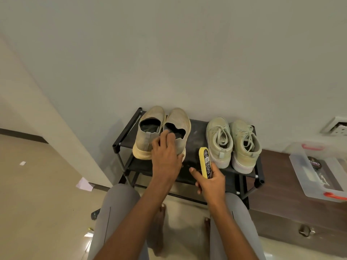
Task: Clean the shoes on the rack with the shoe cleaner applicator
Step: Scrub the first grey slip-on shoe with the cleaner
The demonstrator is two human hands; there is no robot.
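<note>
A black shoe rack (195, 139) stands against the wall. On its top shelf sit two beige slip-on shoes, one at the left (148, 128) and one beside it (179, 121), and a pair of pale green lace-up sneakers (232, 141) at the right. My left hand (166, 156) grips the heel of the second slip-on, fingers reaching into its opening. My right hand (210, 182) holds the yellow and black shoe cleaner applicator (205, 162) upright, in front of the shelf between the two pairs.
A brown wooden cabinet (293, 203) stands right of the rack, with a clear plastic box (319, 171) holding a polish tin on top. A wall socket (336, 126) is at the far right. Paper scraps (84, 184) lie on the floor left. My knees and bare feet are below.
</note>
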